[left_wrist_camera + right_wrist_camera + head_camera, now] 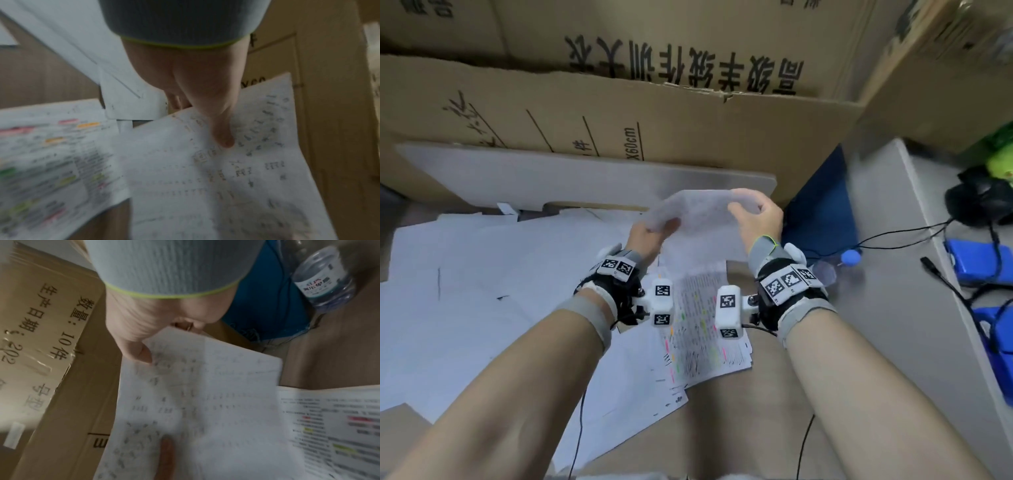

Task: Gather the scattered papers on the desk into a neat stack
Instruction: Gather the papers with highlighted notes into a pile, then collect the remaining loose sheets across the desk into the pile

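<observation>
A printed white sheet (698, 216) is lifted above the desk between both hands. My left hand (650, 236) pinches its left edge, thumb on top of the sheet (222, 162). My right hand (760, 216) pinches its right corner, thumb on the printed face of the sheet (197, 394). Below lies a stack of pages with coloured highlighter marks (705, 329), seen too in the left wrist view as the highlighted pages (47, 162) and in the right wrist view as the highlighted pages (337, 426). Several blank white papers (476, 284) lie spread over the left of the desk.
Large cardboard boxes (619, 116) stand along the back, with a grey board (585, 178) leaning in front. A blue bag (822, 209) and a water bottle (324, 279) are at the right. Black cables (914, 233) and blue packs (983, 267) lie on the side table.
</observation>
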The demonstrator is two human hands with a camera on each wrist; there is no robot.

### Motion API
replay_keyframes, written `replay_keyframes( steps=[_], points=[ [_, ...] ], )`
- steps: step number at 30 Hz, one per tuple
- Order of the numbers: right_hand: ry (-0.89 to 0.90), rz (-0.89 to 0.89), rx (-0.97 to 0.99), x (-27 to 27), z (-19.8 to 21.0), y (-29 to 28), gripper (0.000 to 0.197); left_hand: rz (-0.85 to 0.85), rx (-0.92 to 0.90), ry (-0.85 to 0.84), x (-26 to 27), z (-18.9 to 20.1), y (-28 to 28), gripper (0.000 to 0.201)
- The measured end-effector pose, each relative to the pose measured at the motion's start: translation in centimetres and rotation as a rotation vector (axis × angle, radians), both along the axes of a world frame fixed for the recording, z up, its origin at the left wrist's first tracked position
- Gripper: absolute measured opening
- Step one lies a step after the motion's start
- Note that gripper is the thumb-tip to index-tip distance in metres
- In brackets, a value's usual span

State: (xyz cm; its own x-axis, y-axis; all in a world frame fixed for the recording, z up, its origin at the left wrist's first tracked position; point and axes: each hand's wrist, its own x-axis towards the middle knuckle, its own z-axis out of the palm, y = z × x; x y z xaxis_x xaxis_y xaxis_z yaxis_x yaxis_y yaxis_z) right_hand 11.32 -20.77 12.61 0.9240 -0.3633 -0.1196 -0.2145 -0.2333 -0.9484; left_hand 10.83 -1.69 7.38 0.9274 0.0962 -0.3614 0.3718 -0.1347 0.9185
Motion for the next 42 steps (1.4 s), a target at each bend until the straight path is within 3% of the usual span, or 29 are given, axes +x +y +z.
replay_keyframes(
  steps=[2, 6, 8, 12, 15, 17, 19, 22, 24, 31, 34, 38, 41, 42],
  points=[
    [0.036, 0.016, 0.026, -0.1, -1.0, -0.5, 0.025, 0.124, -0.106, 0.042, -0.6, -0.2, 0.4, 0.020],
    [0.374, 0.217, -0.067, -2.6, -4.9, -0.7, 0.007, 0.241, -0.068, 0.303, -2.6, -2.3, 1.3, 0.049],
    [0.507, 0.214, -0.078, -4.2, -7.7, -0.9, 0.015, 0.230, -0.021, 0.379, -3.7, -3.9, 1.4, 0.059],
    [0.722, 0.142, -0.119, -6.2, -12.3, -1.2, 0.026, 0.170, 0.079, 0.563, -6.2, -9.0, 1.6, 0.071],
    [0.851, 0.142, -0.261, -6.3, -15.1, -1.6, 0.030, 0.133, 0.173, 0.736, -8.1, -13.3, 2.0, 0.089],
    [0.936, 0.133, -0.357, -6.3, -16.4, -1.4, 0.040, 0.124, 0.219, 0.785, -8.9, -18.6, 2.9, 0.090],
    [1.036, 0.071, -0.402, -6.1, -17.6, -1.0, 0.057, 0.129, 0.252, 0.821, -8.8, -20.8, 2.8, 0.095],
    [1.143, 0.001, -0.386, -5.8, -17.9, -0.3, 0.088, 0.083, 0.203, 0.827, -7.4, -20.4, 1.7, 0.072],
    [1.175, 0.021, -0.349, -5.4, -17.7, 0.0, 0.094, 0.052, 0.175, 0.829, -6.3, -18.1, 0.7, 0.059],
    [1.147, 0.095, -0.148, -5.4, -17.4, -0.9, 0.052, -0.060, 0.236, 0.811, -5.7, -17.4, 0.1, 0.069],
    [1.110, 0.092, -0.101, -6.2, -16.4, -0.2, 0.051, -0.028, 0.209, 0.777, -6.1, -16.0, 0.4, 0.069],
    [0.991, -0.029, -0.097, -6.5, -14.7, 0.3, 0.034, 0.006, 0.145, 0.728, -6.9, -14.5, 0.8, 0.052],
    [0.950, -0.070, -0.099, -6.7, -13.1, 0.5, 0.040, 0.008, 0.043, 0.708, -7.7, -12.8, 1.3, 0.026],
    [0.944, -0.085, -0.099, -6.8, -12.7, 0.6, 0.044, 0.024, 0.019, 0.700, -8.0, -12.5, 1.4, 0.025]
  ],
)
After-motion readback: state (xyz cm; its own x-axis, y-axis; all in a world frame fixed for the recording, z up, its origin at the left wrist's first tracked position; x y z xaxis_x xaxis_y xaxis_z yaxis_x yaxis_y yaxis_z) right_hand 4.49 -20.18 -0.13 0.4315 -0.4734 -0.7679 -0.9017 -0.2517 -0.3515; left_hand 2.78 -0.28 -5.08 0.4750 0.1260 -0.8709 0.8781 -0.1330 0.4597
